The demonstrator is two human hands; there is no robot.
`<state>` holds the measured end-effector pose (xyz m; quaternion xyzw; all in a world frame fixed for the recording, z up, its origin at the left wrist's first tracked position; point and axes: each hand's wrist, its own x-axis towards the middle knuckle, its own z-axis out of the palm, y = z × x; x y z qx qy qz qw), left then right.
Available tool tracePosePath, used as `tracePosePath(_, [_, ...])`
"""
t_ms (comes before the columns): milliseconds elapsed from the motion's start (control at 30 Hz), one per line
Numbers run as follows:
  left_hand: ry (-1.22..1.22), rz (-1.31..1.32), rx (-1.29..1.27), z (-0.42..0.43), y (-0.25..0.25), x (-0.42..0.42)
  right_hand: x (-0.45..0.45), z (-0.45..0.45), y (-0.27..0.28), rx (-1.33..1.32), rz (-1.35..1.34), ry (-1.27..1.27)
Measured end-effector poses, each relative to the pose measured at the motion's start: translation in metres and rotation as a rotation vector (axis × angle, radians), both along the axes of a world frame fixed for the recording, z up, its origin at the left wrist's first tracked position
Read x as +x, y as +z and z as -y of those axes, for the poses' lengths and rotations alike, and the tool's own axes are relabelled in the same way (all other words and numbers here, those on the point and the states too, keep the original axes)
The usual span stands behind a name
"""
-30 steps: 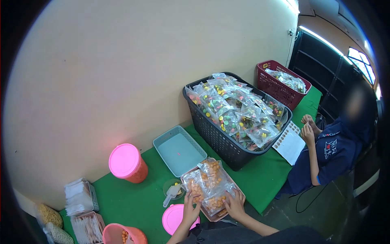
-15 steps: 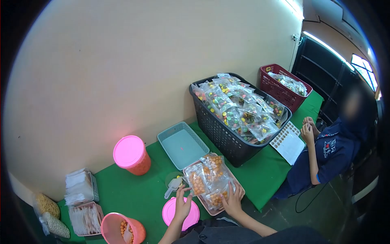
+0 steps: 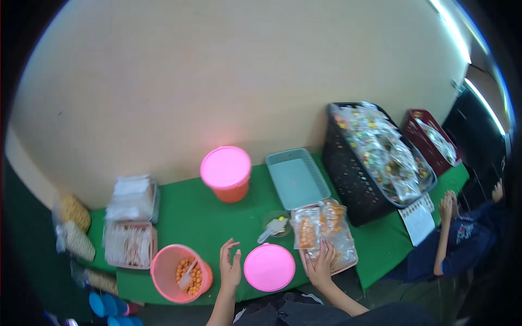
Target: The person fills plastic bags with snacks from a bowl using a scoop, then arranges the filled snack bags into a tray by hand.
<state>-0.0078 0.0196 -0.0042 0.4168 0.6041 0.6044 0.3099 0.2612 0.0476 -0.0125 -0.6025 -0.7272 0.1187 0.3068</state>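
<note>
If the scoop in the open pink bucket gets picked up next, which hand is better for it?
Probably the left hand: it looks empty, fingers apart, near the pink bucket with the scoop inside. The right hand is farther away, on the bags of orange balls.

Strip lights (image 3: 453,30) glare white at upper right, slight blur softens the scene, and dark fisheye edges curve inward.

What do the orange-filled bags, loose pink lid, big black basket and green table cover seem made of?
Orange-filled bags: probably thin clear plastic, shown by glossy glints and visible contents. Loose pink lid: likely plastic, smooth and evenly coloured. Big black basket: probably rigid plastic, dull, with small holes through its wall. Green table cover: matte, possibly cloth; no weave is visible.
</note>
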Motion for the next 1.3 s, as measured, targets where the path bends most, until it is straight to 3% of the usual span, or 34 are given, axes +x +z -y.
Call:
tracePosePath(233, [0.211, -0.103, 0.049, 0.063, 0.034, -0.085, -0.129, 0.007, 0.009, -0.042, -0.026, 0.331])
tracePosePath(333, [0.297, -0.001, 0.132, 0.089, 0.044, -0.137, -0.197, 0.011, 0.026, -0.041, -0.049, 0.418])
tracePosePath(400, [0.423, -0.453, 0.067, 0.112, 0.048, -0.187, -0.242, 0.015, 0.036, -0.040, -0.051, 0.493])
tracePosePath(467, [0.484, -0.424, 0.092, 0.124, 0.038, -0.232, -0.290, 0.017, 0.043, -0.025, -0.077, 0.527])
tracePosePath(533, [0.628, -0.457, -0.117, 0.135, 0.015, -0.279, -0.336, 0.019, 0.051, -0.001, -0.047, 0.680])
tracePosePath(733, [0.539, -0.659, -0.335, 0.145, -0.078, -0.387, -0.464, 0.038, 0.047, 0.041, -0.087, 0.855])
tracePosePath(767, [0.480, -0.806, -0.343, 0.145, -0.085, -0.399, -0.483, 0.039, 0.041, 0.036, -0.061, 0.934])
tracePosePath(800, [0.417, -0.953, -0.350, 0.147, -0.087, -0.408, -0.501, 0.042, 0.033, 0.031, -0.035, 1.012])
tracePosePath(1000, [0.385, -0.995, -0.516, 0.161, -0.074, -0.438, -0.596, 0.051, -0.018, 0.105, 0.192, 1.261])
tracePosePath(1067, [0.421, -0.976, -0.535, 0.166, -0.076, -0.450, -0.625, 0.050, -0.038, 0.089, 0.531, 1.345])
tracePosePath(1200, [0.479, -0.902, -0.536, 0.173, -0.081, -0.472, -0.660, 0.050, -0.074, 0.186, 0.544, 1.257])
tracePosePath(1267, [0.485, -0.866, -0.527, 0.174, -0.082, -0.479, -0.670, 0.047, -0.081, 0.487, 0.374, 1.236])
tracePosePath(1300, [0.483, -0.829, -0.522, 0.173, -0.082, -0.480, -0.674, 0.046, -0.077, 0.489, 0.379, 1.235])
